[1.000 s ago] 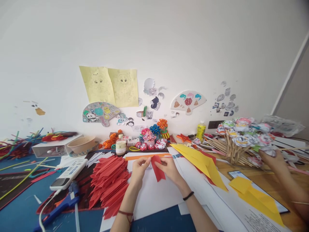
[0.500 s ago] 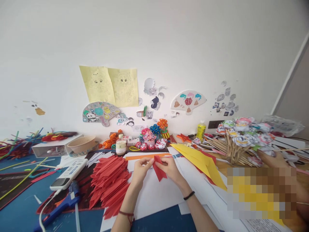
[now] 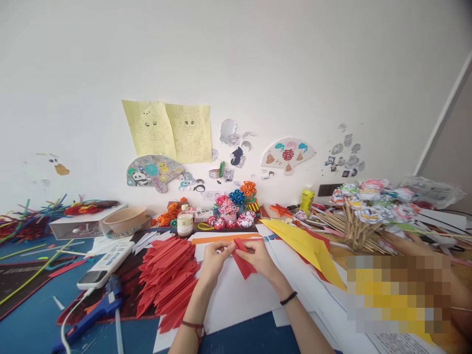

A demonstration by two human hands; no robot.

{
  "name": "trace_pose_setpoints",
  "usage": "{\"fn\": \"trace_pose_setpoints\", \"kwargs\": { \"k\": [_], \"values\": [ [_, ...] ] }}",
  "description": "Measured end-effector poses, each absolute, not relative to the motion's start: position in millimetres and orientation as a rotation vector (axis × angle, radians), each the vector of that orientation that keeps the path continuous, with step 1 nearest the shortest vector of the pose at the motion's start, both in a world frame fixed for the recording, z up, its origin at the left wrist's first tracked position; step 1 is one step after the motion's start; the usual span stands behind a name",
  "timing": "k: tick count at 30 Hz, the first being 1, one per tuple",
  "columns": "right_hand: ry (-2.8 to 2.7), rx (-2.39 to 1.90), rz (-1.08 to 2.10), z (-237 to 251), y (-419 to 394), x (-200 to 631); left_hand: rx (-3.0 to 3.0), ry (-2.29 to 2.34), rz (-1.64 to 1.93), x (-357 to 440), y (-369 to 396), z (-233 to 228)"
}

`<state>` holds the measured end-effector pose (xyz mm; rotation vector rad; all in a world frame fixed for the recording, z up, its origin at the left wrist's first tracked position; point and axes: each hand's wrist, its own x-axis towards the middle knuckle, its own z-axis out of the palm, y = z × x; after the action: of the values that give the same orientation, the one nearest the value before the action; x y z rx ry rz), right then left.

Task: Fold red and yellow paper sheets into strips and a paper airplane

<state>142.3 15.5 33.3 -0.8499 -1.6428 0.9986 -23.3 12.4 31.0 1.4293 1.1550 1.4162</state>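
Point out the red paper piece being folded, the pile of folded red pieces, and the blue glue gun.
red paper piece [image 3: 244, 265], head view, on its lower half below the fingers.
pile of folded red pieces [image 3: 167, 275], head view, on the middle of the heap.
blue glue gun [image 3: 99, 309], head view, on its body.

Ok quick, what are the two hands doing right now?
Left hand: closed, pinching the top of the red folded paper.
Right hand: closed on the same red folded paper, from the other side.
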Motion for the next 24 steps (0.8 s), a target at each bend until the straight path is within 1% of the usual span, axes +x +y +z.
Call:
{"fn": "trace_pose_setpoints", "kwargs": {
  "k": [12, 19, 24],
  "values": [
    [-1.607, -0.824, 1.134, 35.4, 13.9, 143.8, 1.548, 1.178, 1.410, -25.8, 12.4, 31.6],
    [-1.613, -0.904, 1.002, 30.2, 19.0, 142.0, 1.653, 1.232, 1.435, -24.4, 13.4, 31.3],
    [-1.634, -0.901, 0.977, 32.8, 16.7, 142.8, 1.779, 1.249, 1.429, -24.6, 11.9, 34.2]
  ]
}}
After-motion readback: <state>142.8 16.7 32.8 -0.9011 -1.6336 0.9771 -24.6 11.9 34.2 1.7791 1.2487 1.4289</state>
